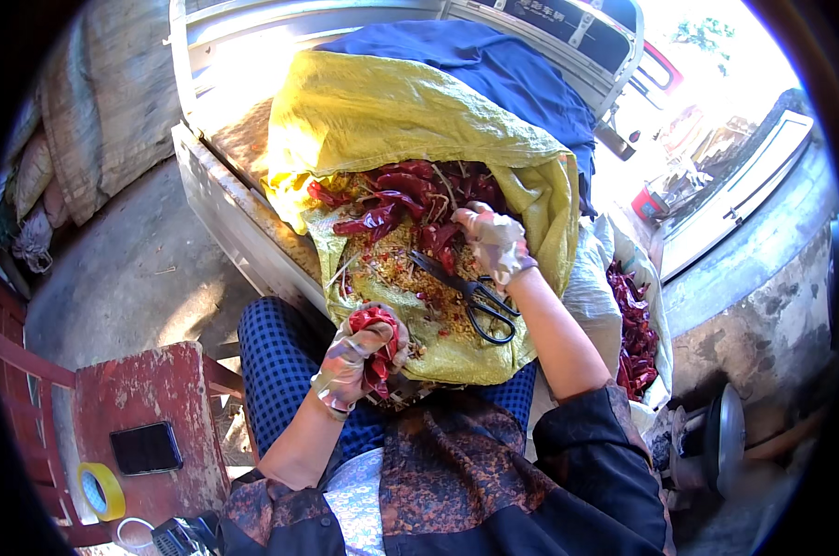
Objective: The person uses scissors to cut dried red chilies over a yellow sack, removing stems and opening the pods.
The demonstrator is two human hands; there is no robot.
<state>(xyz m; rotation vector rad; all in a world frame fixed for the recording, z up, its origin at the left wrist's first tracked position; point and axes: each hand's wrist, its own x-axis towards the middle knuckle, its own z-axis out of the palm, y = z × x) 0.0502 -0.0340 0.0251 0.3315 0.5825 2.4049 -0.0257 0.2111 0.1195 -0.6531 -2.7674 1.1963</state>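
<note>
A bunch of dried red chili peppers (pixel 375 366) is gripped in my left hand (pixel 350 360), which wears a thin translucent glove and is above my lap. My right hand (pixel 495 243), gloved the same way, reaches into the mouth of a yellow woven sack (pixel 391 111). Its fingers curl at the edge of a pile of dried red chili peppers (pixel 410 190); their tips are partly hidden, and what they pinch is unclear. Black-handled scissors (pixel 479 301) lie just below that hand, blades toward the pile, over yellow seeds and bits of stem (pixel 382 264) spread on the sack.
The sack rests on a metal cart bed (pixel 243 199) with dark blue cloth (pixel 475 60) behind. A pale sack (pixel 593 301) of red chilies stands at right. On the left, a worn red chair (pixel 146 389) carries a phone (pixel 146 448) and yellow tape roll (pixel 101 491).
</note>
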